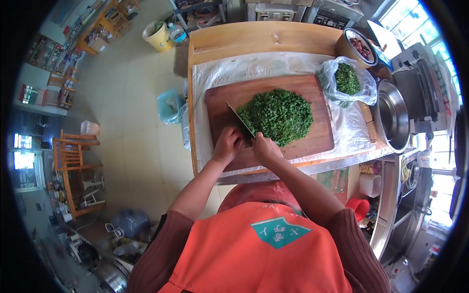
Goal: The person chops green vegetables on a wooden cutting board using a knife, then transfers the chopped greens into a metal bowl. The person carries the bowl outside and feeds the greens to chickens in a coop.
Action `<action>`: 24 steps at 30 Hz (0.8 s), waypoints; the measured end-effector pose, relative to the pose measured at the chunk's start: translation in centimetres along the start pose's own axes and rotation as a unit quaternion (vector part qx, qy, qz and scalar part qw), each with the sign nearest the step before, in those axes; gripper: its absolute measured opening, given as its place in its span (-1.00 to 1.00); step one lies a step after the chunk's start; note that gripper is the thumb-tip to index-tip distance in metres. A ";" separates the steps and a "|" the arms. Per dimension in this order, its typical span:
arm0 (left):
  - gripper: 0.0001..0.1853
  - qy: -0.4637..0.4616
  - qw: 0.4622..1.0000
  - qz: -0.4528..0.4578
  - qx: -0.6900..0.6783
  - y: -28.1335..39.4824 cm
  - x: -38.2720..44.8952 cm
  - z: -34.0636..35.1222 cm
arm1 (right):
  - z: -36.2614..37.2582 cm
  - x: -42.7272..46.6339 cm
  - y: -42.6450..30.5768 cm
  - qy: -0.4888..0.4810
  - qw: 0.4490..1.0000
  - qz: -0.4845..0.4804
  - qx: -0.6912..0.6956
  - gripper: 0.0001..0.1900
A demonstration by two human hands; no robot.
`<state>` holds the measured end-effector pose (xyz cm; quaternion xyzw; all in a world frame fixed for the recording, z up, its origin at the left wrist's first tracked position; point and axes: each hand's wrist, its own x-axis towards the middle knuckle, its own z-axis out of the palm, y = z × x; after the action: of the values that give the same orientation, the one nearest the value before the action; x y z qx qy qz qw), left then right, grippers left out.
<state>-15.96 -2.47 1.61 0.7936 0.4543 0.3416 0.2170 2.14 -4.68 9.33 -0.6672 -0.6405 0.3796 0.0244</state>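
Note:
My right hand (266, 148) grips the handle of a kitchen cleaver (240, 119), whose blade slants up to the left over a wooden cutting board (318, 96). Just right of the blade spreads a large heap of finely chopped green herbs (280, 115). On the blade's other side my left hand (227, 145) rests low over the board with its fingers curled, close to the cleaver. Its fingertips lie in shadow, so whether they pinch anything is hidden.
Plastic sheeting (253, 65) covers much of the wooden table (234, 40). To the right are a plastic bag (366, 93) of chopped greens, a steel basin (389, 110) and a pot of meat pieces (361, 48). A lined blue bin (169, 108) and a yellow bucket (158, 41) stand left.

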 end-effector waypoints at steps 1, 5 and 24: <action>-0.86 0.007 1.000 0.003 -0.004 0.1 0.2 -0.1 | -0.7 0.1 0.0 -0.004 1.000 0.002 0.003 -0.75; -0.87 0.014 1.000 0.008 -0.017 0.4 -0.2 -0.3 | -2.8 -3.0 -0.4 -0.004 0.998 -0.058 -0.014 -0.74; -0.84 0.029 0.999 0.006 0.020 0.7 -0.4 -0.1 | -1.8 -3.2 0.2 -0.023 0.998 -0.062 -0.008 -0.74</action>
<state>-15.78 -3.16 1.97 0.7902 0.4622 0.3567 0.1862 3.64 -6.67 12.05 -0.6179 -0.6835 0.3876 0.0282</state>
